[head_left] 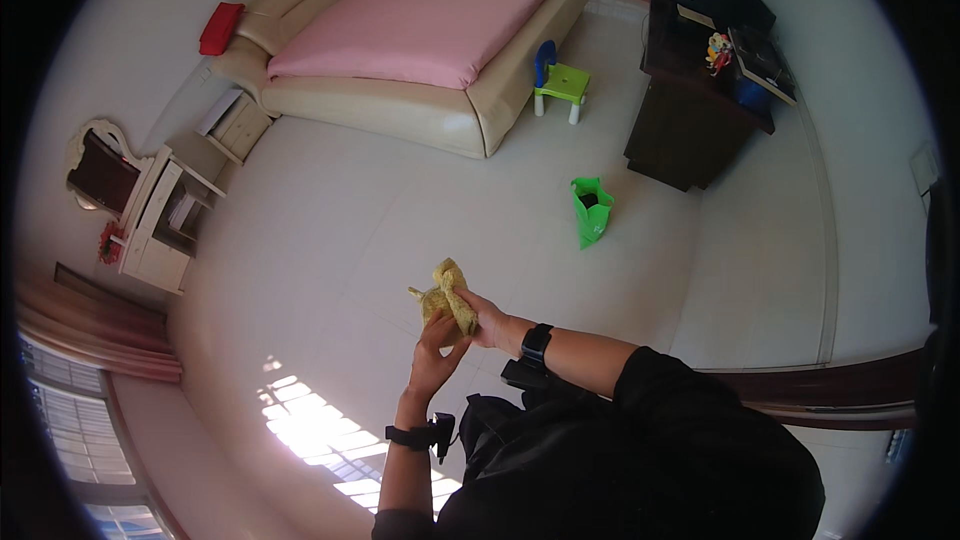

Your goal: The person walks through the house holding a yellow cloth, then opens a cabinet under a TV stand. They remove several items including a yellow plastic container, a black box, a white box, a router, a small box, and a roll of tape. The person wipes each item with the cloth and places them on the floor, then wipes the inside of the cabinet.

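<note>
A bunched, mustard-yellow cloth hangs in front of my body, above the pale floor. My right hand grips its right side, the thumb lying along the folds. From below, my left hand pinches the lower part, its fingers against the fabric. A twisted end of the cloth sticks out to the left, and part of it is hidden behind my fingers. Dark bands with small devices circle both my wrists.
A green bag stands on the floor ahead, near a small green-and-blue chair. Further back is a bed with a pink sheet. A dark desk stands at right, a white dressing table at left. Sunlight falls on the floor.
</note>
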`<state>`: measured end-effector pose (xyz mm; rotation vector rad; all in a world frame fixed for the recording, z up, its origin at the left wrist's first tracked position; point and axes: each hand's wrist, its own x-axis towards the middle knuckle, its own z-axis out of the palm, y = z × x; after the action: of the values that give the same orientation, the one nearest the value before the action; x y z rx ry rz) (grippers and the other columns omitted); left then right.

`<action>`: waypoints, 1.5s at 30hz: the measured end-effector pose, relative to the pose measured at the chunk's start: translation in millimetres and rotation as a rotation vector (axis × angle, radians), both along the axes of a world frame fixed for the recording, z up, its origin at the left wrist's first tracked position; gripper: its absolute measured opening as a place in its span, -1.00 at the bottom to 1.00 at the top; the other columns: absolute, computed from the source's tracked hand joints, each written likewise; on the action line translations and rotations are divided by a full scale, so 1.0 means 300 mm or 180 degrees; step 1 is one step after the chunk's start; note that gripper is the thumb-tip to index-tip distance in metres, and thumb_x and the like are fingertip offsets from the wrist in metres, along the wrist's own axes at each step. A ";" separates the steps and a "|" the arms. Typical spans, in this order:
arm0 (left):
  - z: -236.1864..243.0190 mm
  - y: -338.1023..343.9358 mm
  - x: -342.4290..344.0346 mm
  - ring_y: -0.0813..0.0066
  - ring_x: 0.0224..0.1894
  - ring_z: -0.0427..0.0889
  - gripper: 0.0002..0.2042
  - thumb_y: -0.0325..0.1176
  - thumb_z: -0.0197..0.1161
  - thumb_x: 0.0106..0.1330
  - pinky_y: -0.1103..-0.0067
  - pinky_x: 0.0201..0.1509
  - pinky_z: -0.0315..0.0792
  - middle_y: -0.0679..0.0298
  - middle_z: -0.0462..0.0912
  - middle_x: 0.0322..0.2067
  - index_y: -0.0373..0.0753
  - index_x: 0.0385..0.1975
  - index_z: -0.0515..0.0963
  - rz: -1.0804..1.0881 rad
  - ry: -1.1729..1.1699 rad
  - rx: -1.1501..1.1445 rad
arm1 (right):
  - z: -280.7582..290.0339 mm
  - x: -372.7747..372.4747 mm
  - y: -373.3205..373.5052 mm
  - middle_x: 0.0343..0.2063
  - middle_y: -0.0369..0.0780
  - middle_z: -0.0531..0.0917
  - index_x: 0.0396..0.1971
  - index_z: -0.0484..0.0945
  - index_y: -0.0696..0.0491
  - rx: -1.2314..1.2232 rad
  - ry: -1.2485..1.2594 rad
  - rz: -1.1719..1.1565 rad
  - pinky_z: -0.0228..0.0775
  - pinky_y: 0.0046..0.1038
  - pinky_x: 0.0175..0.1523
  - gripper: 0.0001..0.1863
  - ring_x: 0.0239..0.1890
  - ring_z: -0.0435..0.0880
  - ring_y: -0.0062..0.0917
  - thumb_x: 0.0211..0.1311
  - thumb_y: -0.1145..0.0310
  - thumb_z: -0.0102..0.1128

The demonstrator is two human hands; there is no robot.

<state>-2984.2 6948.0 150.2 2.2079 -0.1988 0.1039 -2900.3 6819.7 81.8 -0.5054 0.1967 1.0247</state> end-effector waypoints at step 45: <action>-0.130 -1.073 3.548 0.45 -0.20 0.62 -0.77 -0.45 0.07 0.35 0.59 -0.05 0.50 0.18 0.63 -0.23 -0.32 -0.04 0.48 -0.0890 0.2303 -0.2397 | -0.349 2.414 -1.212 0.01 -0.18 0.55 0.09 0.40 0.04 0.0009 0.1351 -0.4417 0.34 -0.15 0.20 -0.54 0.04 0.54 -0.29 0.33 0.06 0.02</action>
<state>-1919.9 6626.0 111.2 1.3372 -0.0421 -0.6627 -2176.1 6456.1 -22.8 -0.0508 0.7880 -0.2516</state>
